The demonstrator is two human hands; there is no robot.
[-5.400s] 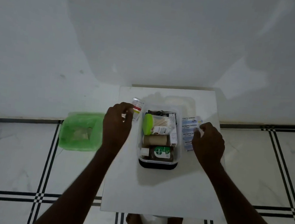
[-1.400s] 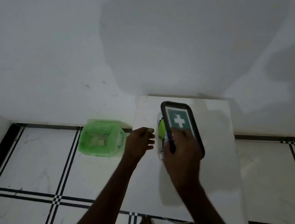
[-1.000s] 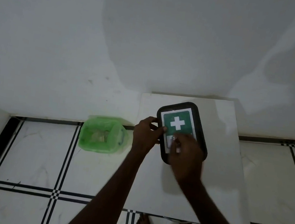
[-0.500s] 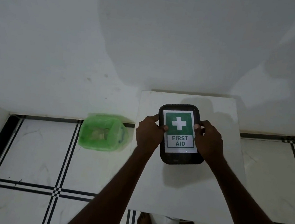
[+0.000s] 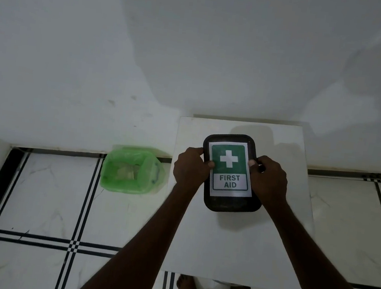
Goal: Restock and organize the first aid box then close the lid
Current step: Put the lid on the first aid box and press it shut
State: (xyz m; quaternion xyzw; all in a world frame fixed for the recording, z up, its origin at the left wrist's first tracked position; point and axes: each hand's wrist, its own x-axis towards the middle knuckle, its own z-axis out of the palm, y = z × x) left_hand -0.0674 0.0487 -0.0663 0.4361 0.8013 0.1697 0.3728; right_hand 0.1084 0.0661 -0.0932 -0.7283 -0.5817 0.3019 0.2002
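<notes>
Squarely between left hand [image 5: 190, 168] and right hand [image 5: 268, 178]: lid [image 5: 231, 171].

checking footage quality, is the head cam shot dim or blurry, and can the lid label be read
Head view: dim, bluish light, with broad soft shadows on the white wall; the wide lens bends the black-striped floor tiles near the edges; the black rectangular plastic lid is sharp enough to read "FIRST AID"; no glare on it; left hand and right hand show little blur.
</notes>
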